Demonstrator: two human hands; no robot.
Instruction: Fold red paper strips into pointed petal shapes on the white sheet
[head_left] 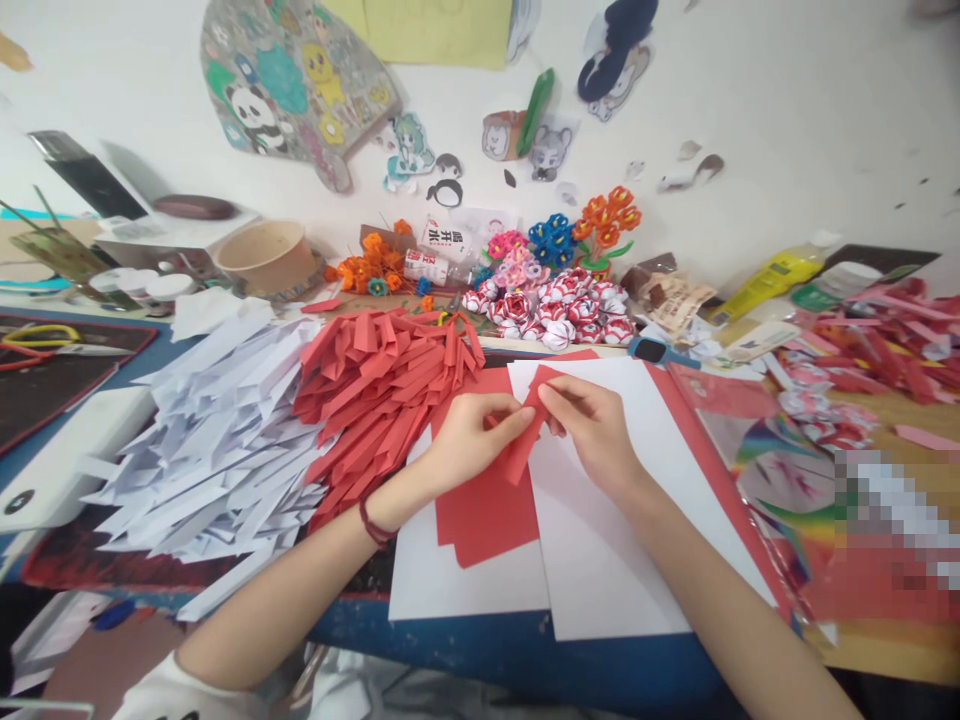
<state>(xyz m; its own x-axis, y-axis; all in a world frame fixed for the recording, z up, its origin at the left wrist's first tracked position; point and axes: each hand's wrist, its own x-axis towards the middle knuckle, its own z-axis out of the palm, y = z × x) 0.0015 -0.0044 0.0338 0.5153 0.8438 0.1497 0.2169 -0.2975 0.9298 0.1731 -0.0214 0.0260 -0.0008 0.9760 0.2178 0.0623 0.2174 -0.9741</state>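
The held paper strip (527, 447) is plain red, like one heap of folded strips (367, 390); a second heap (217, 440) is white. Craft flowers (555, 305) come in orange, blue, pink and variegated red-and-white. The tabletop (450, 645) is blue, the wrist cord (369, 526) dark red, the plastic packet (784, 455) rainbow-swirled.

Two hands: one left hand (480, 430) and one right hand (598, 428). One held red paper piece (523, 458), one bracelet (373, 526). Two white paper sheets (611, 560) show, plus uncountably many white paper strips (214, 450) and red paper strips (375, 385). Three white-lidded jars (171, 288), one round tan container (281, 272), one yellow bottle (772, 280), one smartwatch (649, 349), one blue flower bunch (551, 241).
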